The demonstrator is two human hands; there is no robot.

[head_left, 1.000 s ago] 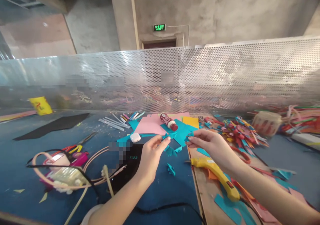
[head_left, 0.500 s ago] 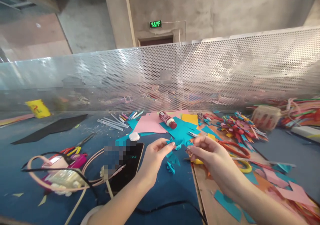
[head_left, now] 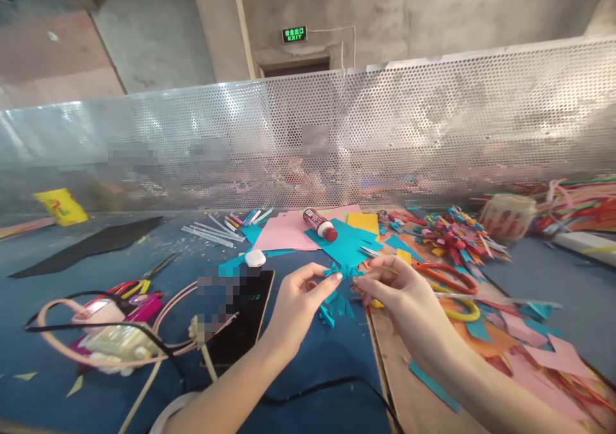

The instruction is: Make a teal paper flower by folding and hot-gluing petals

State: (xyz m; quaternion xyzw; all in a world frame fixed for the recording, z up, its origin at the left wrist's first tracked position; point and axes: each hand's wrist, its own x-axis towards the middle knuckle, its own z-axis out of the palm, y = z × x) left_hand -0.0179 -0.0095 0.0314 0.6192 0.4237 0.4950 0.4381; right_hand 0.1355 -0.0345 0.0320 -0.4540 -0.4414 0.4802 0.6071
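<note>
My left hand (head_left: 308,291) pinches a small folded blue paper piece (head_left: 342,271) between thumb and fingertips. Just to its right, my right hand (head_left: 392,284) has its thumb and forefinger pressed together at the right end of the blue paper; whatever lies between those fingertips is too small to name. Below the left fingertips, more folded blue paper bits (head_left: 332,311) lie over the blue table. Beyond the hands are a dark red bottle with a red cap (head_left: 319,224), flat blue sheets (head_left: 347,241) and pink paper (head_left: 283,232).
Orange-handled scissors (head_left: 450,278) and a colourful paper-strip pile (head_left: 459,235) lie right. A black phone (head_left: 240,325), a white case (head_left: 255,258) and a looped cable (head_left: 45,331) are left. A perforated metal panel (head_left: 269,138) stands across the back; a black cord (head_left: 332,382) crosses the front.
The view has shifted slightly, so the table objects sit a little higher and further left. Both hands stay close together, and the blue paper between them has turned slightly.
</note>
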